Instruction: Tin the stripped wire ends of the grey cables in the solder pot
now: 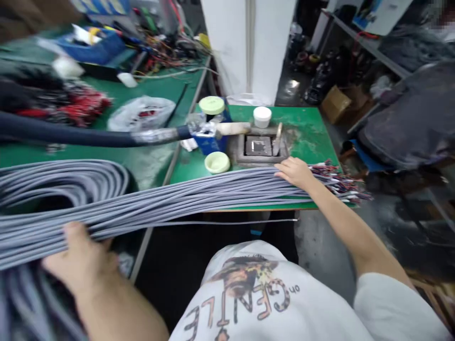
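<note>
A long bundle of grey cables (199,193) stretches from the left side across to the green table at the right. My left hand (85,258) is closed around its near edge, thumb on top and other fingers partly hidden beneath. Near the far right end, my right hand (294,172) grips the bundle from above. Just past it, thin coloured wire ends (343,183) fan out over the table corner. One single cable (227,222) hangs apart below the bundle, its tip pointing right. More of the grey cable lies looped (88,177) on the left bench.
Behind the bundle, a square metal pot (259,146) sits in a grimy frame with a scraper-like tool (277,139). Around it are a white tub (262,117), a pale green lid (217,162) and a handle-like nozzle (232,128) on a dark hose (85,135). A white pillar (247,47) rises behind.
</note>
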Demonstrator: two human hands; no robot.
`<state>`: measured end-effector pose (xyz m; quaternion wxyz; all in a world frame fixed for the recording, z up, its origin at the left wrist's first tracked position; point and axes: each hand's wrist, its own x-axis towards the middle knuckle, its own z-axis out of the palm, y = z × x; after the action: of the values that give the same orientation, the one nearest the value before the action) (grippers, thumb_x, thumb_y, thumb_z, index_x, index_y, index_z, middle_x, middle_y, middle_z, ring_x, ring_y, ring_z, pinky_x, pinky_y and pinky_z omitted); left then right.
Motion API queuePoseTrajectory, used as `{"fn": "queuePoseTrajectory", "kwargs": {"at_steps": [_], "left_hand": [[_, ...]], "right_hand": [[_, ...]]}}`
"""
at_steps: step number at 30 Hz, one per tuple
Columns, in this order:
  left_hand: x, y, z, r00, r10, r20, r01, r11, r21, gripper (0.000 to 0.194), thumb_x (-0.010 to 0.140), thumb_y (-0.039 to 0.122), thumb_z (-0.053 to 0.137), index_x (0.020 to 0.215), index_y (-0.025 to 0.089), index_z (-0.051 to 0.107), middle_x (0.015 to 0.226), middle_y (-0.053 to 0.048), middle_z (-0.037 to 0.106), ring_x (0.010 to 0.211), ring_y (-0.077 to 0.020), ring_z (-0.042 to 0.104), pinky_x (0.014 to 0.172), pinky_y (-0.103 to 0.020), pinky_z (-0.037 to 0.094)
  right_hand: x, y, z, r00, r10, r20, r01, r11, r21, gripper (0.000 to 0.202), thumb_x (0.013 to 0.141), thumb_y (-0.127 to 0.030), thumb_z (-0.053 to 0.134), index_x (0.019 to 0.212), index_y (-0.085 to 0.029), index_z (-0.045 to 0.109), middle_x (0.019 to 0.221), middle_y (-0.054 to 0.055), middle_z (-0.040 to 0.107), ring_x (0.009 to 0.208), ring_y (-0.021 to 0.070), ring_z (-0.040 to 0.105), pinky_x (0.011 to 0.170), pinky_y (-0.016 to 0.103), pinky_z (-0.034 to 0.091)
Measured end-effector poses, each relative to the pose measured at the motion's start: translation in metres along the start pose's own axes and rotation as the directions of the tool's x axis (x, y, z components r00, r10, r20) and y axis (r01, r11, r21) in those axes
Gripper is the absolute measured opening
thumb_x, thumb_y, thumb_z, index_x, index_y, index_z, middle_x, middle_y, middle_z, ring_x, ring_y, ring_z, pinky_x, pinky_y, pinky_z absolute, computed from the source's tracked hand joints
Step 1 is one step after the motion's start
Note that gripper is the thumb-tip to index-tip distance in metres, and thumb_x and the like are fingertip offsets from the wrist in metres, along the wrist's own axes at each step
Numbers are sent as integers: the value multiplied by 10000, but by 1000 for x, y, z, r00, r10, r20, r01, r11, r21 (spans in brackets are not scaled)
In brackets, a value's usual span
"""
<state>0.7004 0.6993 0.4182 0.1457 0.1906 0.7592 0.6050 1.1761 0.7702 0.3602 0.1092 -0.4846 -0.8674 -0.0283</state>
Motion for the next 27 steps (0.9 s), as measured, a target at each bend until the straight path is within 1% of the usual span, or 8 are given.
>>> {"fn": "queuePoseTrajectory", "kwargs": {"at_steps": [2,4,10,14,18,21,23,27], "left_hand": [[13,-23,8,997,71,-41,-75,992,-102,372,806,239,616,1159,156,530,1148,-36,631,957,-172,639,673,-317,598],[18,-36,12,994,110,-10,-110,979,-171,403,802,243,625,1179,130,538,1149,-65,631,964,-182,641,659,-292,594],[-12,-41,24,971,105,214,-46,964,-263,421,844,339,619,1218,176,521,1179,-81,601,1060,-219,608,848,-425,554],[-19,-46,26,958,19,285,47,974,-223,415,814,404,643,1150,175,560,1160,-95,603,1073,-247,599,830,-457,565],[-15,-47,18,930,-14,368,81,983,-166,412,788,421,664,1100,163,585,1106,-90,621,1025,-242,613,794,-459,584],[-19,-46,15,916,-44,399,118,979,-164,413,766,407,689,1065,134,602,1074,-95,629,986,-227,623,830,-481,567],[-25,-47,16,891,-80,446,172,971,-169,409,758,403,698,1045,124,614,1060,-96,634,939,-216,639,857,-509,547],[-35,-51,19,867,-96,488,229,948,-220,384,781,382,686,1089,164,620,1112,-92,634,1017,-234,626,927,-529,493]], "right_hand": [[0,5,2,999,-22,-31,23,999,32,433,934,-484,400,1142,-181,628,954,106,661,879,224,519,752,346,369],[-4,12,3,998,-25,-56,29,997,67,414,924,-479,433,1136,-189,639,945,101,668,862,233,541,747,357,395],[-29,49,6,977,38,-211,16,969,247,310,824,-397,628,1111,-283,653,948,21,682,852,209,604,862,359,460],[-31,57,-2,969,5,-246,69,955,289,315,805,-334,658,1105,-238,653,958,33,680,921,193,587,985,336,388],[17,14,-23,981,-50,-186,89,974,209,338,830,-344,618,1133,-198,636,1071,90,662,1031,248,535,964,412,356],[80,-46,-29,957,-237,-166,267,946,185,301,899,-226,478,1174,-211,599,1163,69,644,1124,255,486,986,455,323],[123,-86,-24,916,-381,-122,396,907,143,300,906,-185,431,1163,-175,586,1167,75,643,1171,273,458,1022,514,267],[183,-141,0,865,-501,14,497,861,105,247,898,-127,395,1016,-126,612,1070,110,670,1157,276,458,1022,530,244]]}}
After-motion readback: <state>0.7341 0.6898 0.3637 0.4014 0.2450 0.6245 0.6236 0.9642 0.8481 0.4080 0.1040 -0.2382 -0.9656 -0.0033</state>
